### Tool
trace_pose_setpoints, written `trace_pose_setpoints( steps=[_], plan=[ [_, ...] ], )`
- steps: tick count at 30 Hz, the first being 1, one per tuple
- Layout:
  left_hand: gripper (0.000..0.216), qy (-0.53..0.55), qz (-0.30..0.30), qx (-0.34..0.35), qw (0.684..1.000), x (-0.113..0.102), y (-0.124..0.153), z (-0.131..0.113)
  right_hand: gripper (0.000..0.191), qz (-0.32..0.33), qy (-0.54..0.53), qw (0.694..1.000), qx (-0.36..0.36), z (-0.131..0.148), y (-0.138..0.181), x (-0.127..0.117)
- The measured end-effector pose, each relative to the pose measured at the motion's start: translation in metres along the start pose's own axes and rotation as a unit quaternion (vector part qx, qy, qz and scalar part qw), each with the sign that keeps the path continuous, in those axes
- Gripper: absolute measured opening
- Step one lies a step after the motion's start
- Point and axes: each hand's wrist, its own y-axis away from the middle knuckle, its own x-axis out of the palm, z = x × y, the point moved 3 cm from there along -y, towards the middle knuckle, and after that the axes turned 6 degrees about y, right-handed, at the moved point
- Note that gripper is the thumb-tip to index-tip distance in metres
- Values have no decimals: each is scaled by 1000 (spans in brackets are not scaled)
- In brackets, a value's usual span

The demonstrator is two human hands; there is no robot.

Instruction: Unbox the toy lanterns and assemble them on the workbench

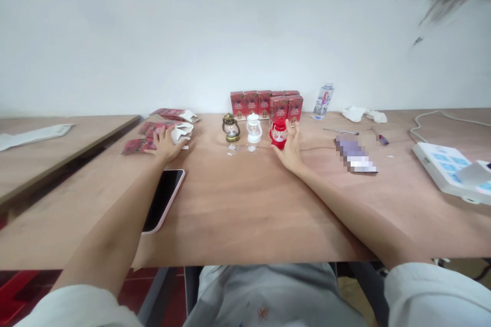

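Three small lanterns stand in a row on the wooden table [238, 214]: a bronze lantern [230, 127], a white lantern [253, 128] and a red lantern [279, 133]. My right hand [291, 148] is curled round the right side of the red lantern, fingers touching it. My left hand [167, 144] lies on a pile of flattened red boxes [153, 133], fingers closed on one of them. Behind the lanterns stands a row of upright red boxes [268, 103].
A phone in a pink case [163, 199] lies face up near my left forearm. A water bottle [322, 101], crumpled white wrapping [362, 114], a screwdriver [379, 137] and a white device with a cable [448, 168] sit to the right. A second table [57, 143] adjoins on the left.
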Motion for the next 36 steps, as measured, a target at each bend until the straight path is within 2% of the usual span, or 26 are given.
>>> trace_pose_setpoints(
  steps=[2,3,7,10,12,14,16,19,22,25,27,29,31,33,36],
  plan=[
    [71,61,-58,-86,993,-3,-1,-1,79,7,-24,1000,12,-5,-3,3],
    [69,85,-84,-103,987,-5,-1,-3,80,14,-34,999,17,-7,-5,4],
    [63,61,-174,-18,983,-22,1,-33,79,26,-72,997,21,-13,-10,6],
    [65,19,-212,29,977,-32,8,-69,74,15,-92,995,33,-15,-9,4],
    [62,12,-191,84,978,-30,16,-101,69,20,-92,995,37,-14,-7,3],
    [58,8,-137,158,978,-20,28,-136,65,28,-86,995,39,-13,-5,4],
    [51,11,-54,226,972,-4,42,-169,63,33,-86,995,50,-14,-4,5],
    [44,49,33,259,964,20,56,-206,58,28,-105,991,84,-18,-5,6],
    [44,117,72,224,965,38,61,-225,47,11,-147,983,111,-19,-4,5],
    [52,235,88,138,958,51,62,-232,45,-5,-226,967,116,-9,1,3],
    [59,351,107,76,927,57,64,-234,49,-11,-282,954,105,6,9,2],
    [61,462,138,28,876,61,69,-236,52,-11,-316,944,94,24,19,0],
    [57,518,155,5,841,59,77,-239,48,-10,-315,945,81,41,29,-3],
    [53,513,143,-7,846,53,84,-239,37,-9,-273,961,44,56,36,-9],
    [52,447,120,-45,886,44,91,-233,19,-15,-178,984,-21,70,39,-18]
  ],
)
